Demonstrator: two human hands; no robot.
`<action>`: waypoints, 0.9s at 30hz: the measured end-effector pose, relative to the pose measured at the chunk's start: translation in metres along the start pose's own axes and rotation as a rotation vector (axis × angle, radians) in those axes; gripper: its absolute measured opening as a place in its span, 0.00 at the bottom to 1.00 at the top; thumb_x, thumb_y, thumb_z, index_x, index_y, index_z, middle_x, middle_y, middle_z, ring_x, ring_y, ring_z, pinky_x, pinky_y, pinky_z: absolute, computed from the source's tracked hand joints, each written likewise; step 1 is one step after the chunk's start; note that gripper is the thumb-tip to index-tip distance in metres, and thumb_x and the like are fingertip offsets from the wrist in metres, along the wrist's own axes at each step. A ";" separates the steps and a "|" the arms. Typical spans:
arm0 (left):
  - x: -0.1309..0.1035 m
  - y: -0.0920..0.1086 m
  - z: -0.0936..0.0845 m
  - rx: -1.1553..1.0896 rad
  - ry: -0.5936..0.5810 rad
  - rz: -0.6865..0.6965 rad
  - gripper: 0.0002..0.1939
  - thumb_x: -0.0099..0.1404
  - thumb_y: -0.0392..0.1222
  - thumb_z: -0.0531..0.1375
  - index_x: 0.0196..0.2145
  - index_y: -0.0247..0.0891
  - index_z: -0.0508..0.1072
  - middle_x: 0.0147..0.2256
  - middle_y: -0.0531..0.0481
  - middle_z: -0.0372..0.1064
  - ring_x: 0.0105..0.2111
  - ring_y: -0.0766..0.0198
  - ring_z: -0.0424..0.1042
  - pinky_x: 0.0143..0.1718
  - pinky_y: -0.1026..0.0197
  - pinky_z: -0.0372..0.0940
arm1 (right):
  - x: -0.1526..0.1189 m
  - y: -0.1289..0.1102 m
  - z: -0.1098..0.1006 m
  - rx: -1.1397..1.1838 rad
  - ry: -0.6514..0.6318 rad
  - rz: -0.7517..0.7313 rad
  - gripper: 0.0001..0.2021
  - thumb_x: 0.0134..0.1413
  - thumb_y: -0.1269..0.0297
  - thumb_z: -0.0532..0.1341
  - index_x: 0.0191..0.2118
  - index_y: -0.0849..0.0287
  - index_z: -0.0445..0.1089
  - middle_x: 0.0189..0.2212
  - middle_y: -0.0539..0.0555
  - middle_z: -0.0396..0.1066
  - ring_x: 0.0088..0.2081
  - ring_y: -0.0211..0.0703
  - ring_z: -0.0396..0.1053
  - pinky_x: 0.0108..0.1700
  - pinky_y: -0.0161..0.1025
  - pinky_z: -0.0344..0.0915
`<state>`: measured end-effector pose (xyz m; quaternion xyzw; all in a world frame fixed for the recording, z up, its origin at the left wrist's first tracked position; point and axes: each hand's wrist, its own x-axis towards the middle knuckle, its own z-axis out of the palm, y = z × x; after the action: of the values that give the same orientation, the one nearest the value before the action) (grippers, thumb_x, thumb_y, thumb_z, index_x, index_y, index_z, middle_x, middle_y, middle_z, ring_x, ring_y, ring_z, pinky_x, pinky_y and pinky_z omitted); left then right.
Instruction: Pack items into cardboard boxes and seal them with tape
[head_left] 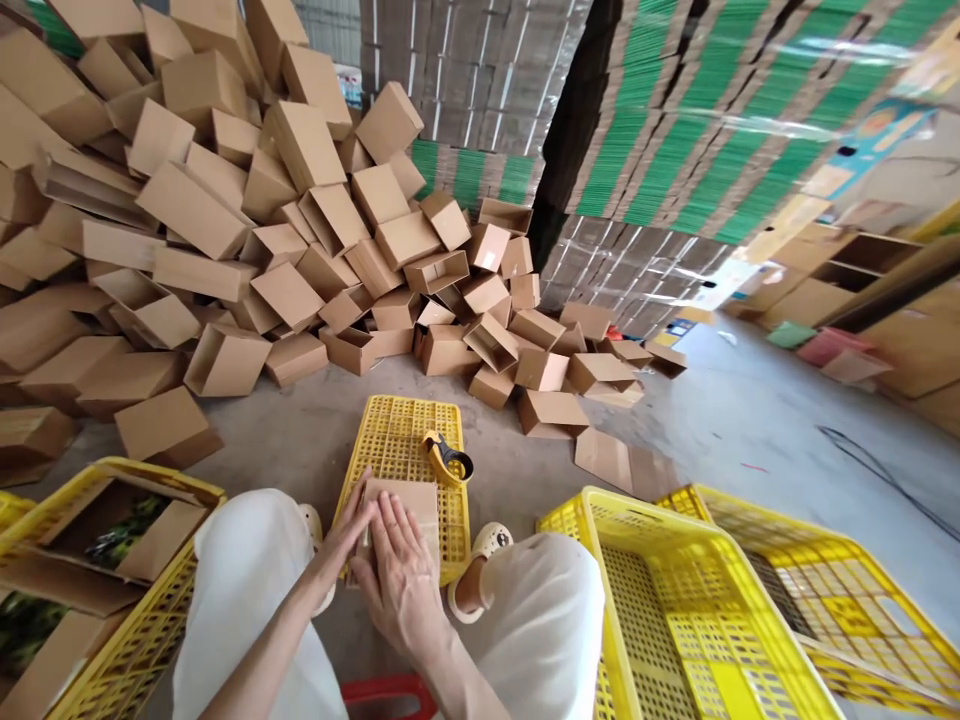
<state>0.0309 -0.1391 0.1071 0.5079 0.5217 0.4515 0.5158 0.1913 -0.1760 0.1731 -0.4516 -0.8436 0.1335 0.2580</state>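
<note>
A small cardboard box [424, 498] rests on an upturned yellow crate [390, 430] between my knees. My right hand [401, 565] lies flat on top of the box, its fingers stretched out and pointing forward. Along the box's left edge is my left hand [346, 530], fingers extended, its tips touching the box beside my right hand. Behind the box, on the crate's right side, lies a yellow and black tape dispenser [448, 460], which neither hand touches.
A large heap of cardboard boxes [300, 230] spreads across the floor ahead. At left, a yellow crate [161, 610] holds open boxes with dark green contents. Yellow crates [675, 600] stand at right. Wrapped stacks of flat cardboard [675, 130] rise behind. Part of something red [390, 688] shows below me.
</note>
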 end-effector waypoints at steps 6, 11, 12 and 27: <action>0.007 0.044 -0.010 0.050 -0.016 -0.056 0.37 0.73 0.61 0.57 0.73 0.44 0.58 0.76 0.44 0.51 0.76 0.51 0.50 0.76 0.48 0.49 | 0.001 0.021 -0.008 0.300 0.062 0.205 0.37 0.66 0.55 0.67 0.76 0.49 0.58 0.76 0.56 0.54 0.77 0.61 0.48 0.78 0.66 0.41; 0.016 0.043 -0.008 0.136 0.015 -0.049 0.33 0.73 0.61 0.53 0.68 0.43 0.61 0.71 0.41 0.63 0.71 0.51 0.62 0.70 0.51 0.59 | 0.000 0.064 -0.036 0.641 0.064 0.565 0.46 0.61 0.44 0.69 0.78 0.52 0.53 0.75 0.59 0.56 0.77 0.62 0.48 0.77 0.64 0.47; 0.018 0.043 -0.008 0.157 0.025 -0.036 0.32 0.73 0.61 0.52 0.67 0.42 0.62 0.69 0.40 0.65 0.70 0.51 0.64 0.69 0.51 0.60 | 0.003 0.068 -0.039 0.766 0.044 0.597 0.50 0.57 0.43 0.71 0.79 0.51 0.51 0.74 0.60 0.58 0.76 0.62 0.52 0.76 0.63 0.51; 0.026 0.063 -0.002 0.135 0.070 -0.169 0.34 0.63 0.59 0.64 0.60 0.42 0.62 0.55 0.38 0.77 0.52 0.49 0.78 0.54 0.52 0.71 | 0.033 0.067 -0.019 1.179 0.116 0.651 0.39 0.50 0.44 0.74 0.65 0.51 0.67 0.62 0.60 0.74 0.62 0.62 0.72 0.61 0.53 0.73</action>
<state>0.0344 -0.1088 0.1681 0.4799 0.6095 0.3876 0.4981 0.2329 -0.1109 0.1682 -0.4726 -0.4355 0.6180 0.4528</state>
